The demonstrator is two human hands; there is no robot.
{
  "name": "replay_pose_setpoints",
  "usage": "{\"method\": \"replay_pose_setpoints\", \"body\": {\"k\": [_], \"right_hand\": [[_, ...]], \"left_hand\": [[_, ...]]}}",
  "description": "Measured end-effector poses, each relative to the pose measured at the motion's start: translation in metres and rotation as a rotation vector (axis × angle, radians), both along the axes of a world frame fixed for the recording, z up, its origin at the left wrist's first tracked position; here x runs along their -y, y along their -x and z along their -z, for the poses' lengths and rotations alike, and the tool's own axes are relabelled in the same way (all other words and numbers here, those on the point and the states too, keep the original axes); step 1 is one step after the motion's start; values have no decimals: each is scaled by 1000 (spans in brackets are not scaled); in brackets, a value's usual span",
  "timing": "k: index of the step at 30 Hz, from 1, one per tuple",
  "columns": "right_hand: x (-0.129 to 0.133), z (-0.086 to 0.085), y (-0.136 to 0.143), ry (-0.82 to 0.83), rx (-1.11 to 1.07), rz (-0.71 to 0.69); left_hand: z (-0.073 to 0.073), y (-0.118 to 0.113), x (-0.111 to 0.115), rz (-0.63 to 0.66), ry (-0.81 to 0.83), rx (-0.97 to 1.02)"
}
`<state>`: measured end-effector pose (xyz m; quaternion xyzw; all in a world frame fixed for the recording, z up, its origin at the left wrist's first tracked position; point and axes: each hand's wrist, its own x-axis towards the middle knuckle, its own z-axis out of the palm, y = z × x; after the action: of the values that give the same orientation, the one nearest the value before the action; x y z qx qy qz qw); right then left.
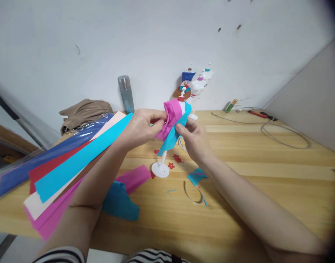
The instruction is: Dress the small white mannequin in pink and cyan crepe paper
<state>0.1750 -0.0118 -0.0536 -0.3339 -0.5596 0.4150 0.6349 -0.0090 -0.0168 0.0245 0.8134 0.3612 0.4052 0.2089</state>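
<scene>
A small white mannequin on a round white base (160, 170) leans at the middle of the table, with a red band at its neck. Pink paper (173, 110) and blue paper (171, 138) cross over its body. My left hand (145, 126) pinches the pink paper at the mannequin's left side. On the other side, my right hand (193, 138) grips the blue paper, its thumb on the front and its other fingers partly hidden behind. Red flower cutouts (177, 158) lie around the base.
Coloured paper strips (82, 157) and brown cloth (85, 111) lie at the left. A grey bottle (126, 94) and more mannequins (199, 86) stand by the wall. Blue scraps (197, 176) lie near my right forearm; a cable (282, 142) curls at the right.
</scene>
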Motion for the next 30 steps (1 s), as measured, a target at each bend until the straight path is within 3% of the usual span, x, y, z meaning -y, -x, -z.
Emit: {"method": "replay_pose_setpoints", "body": {"k": [4, 11, 15, 30], "right_hand": [[0, 1, 0, -21, 24, -12], [2, 1, 2, -29, -38, -23], [5, -2, 4, -19, -23, -20], [6, -5, 4, -7, -47, -15]], "left_hand": [[4, -8, -2, 9, 7, 155], [24, -21, -5, -95, -99, 315], [29, -25, -4, -107, -136, 291], [26, -23, -1, -137, -157, 135]]}}
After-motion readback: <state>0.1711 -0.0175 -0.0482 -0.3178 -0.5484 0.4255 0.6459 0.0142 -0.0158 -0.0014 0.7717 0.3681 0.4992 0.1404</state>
